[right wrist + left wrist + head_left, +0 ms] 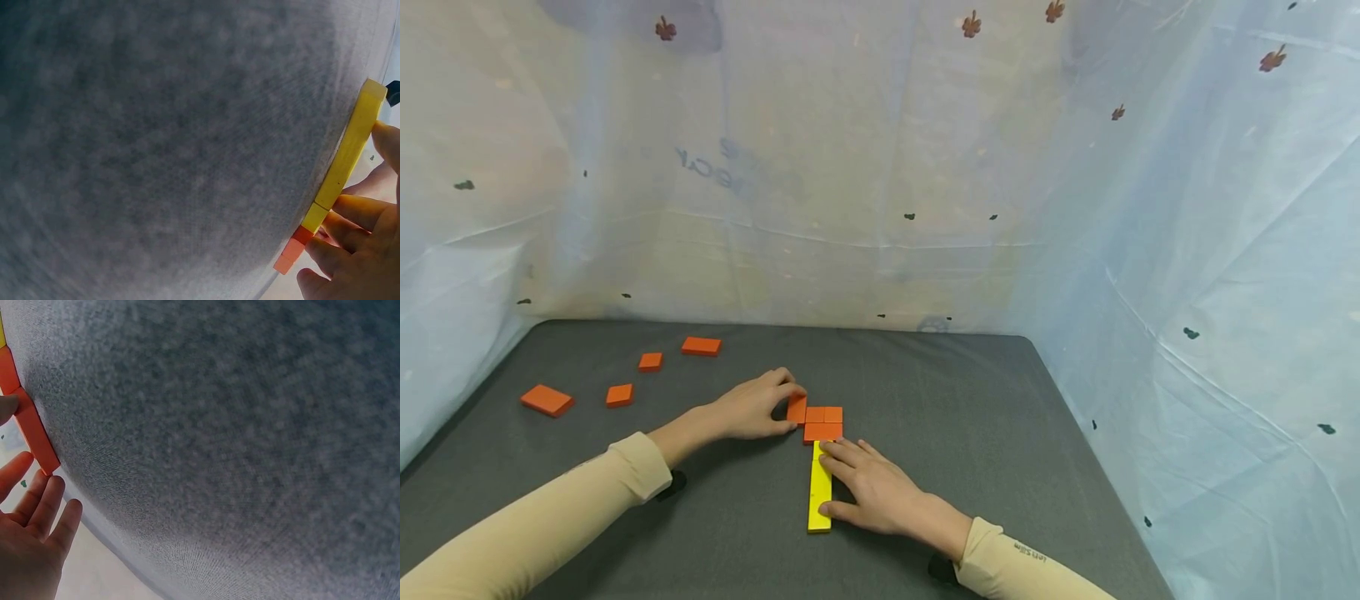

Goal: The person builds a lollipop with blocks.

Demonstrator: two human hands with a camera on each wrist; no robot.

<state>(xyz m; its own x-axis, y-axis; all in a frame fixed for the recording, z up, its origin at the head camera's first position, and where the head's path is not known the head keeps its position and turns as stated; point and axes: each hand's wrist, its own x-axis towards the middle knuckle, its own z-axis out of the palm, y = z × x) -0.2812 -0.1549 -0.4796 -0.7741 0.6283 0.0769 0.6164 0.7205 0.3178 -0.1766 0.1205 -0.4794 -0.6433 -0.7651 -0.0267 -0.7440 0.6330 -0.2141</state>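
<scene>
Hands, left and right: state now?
Left hand: holding an orange block between thumb and fingers.
Right hand: open, thumb and fingers touching the yellow blocks.

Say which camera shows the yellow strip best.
The right wrist view: the yellow strip shows end to end. In the head view, the right hand partly covers it; the left wrist view catches only a sliver.
</scene>
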